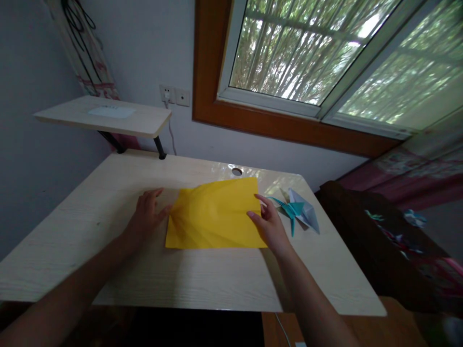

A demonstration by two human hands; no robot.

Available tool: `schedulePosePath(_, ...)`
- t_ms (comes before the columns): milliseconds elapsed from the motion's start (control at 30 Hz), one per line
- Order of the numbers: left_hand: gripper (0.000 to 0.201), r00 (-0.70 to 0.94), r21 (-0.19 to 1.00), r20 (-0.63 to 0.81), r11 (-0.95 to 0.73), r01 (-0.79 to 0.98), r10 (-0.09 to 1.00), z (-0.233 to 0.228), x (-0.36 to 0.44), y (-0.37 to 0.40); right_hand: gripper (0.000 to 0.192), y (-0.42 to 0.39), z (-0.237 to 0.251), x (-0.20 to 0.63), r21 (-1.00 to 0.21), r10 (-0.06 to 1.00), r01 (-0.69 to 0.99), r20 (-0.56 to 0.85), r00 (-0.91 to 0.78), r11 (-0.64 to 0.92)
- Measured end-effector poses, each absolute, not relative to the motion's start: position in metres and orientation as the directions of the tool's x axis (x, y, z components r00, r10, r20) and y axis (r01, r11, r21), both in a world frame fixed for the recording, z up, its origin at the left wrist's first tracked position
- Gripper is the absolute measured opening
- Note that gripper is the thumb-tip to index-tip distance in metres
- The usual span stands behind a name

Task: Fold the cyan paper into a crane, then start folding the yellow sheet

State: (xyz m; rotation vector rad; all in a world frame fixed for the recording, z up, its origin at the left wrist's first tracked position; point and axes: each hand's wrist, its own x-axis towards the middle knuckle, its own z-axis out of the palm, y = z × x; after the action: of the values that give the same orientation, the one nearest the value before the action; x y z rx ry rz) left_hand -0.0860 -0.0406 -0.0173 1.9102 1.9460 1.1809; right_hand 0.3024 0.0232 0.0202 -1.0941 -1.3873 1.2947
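Both hands flat at the yellow sheet's side edges, mid-counter.

My left hand (146,214) lies spread at 9 o'clock of the sheet (216,214), my right hand (269,224) spread at 3; uneven pressure could skew or crease it, I judge. Pale wood counter (108,250); paper cranes (298,212) at 2; shelf (104,115), window (325,53) beyond.

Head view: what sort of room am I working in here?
Probably a room at home, at a light wooden desk under a wood-framed window. A raised shelf and a wall socket sit behind it. Both hands rest at the edges of a yellow paper sheet, beside folded paper cranes.
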Motion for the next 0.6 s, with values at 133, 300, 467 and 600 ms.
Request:
schedulePosePath(133,0.071,-0.245,0.878,0.11,0.022,0.479,0.963,-0.027,-0.078,-0.03,0.06,0.02,0.016,0.305,-0.989,0.982,0.073,0.115,-0.153,0.128)
schedulePosePath(300,0.097,-0.11,0.986,-0.101,0.115,0.123,0.989,-0.007,-0.059,-0.025,0.05,0.024,0.013,0.306,-0.987,0.986,0.029,0.156,-0.056,0.158)
schedulePosePath(467,0.097,-0.013,0.994,-0.112,0.112,0.0,0.994,0.012,-0.054,-0.028,0.052,0.03,0.014,0.309,-0.989,0.99,-0.074,0.13,-0.058,0.126)
schedulePosePath(600,0.054,-0.115,0.947,-0.06,0.093,0.308,0.992,0.01,-0.064,-0.025,0.05,0.035,0.014,0.314,-0.992,0.988,-0.04,0.125,-0.093,0.121)
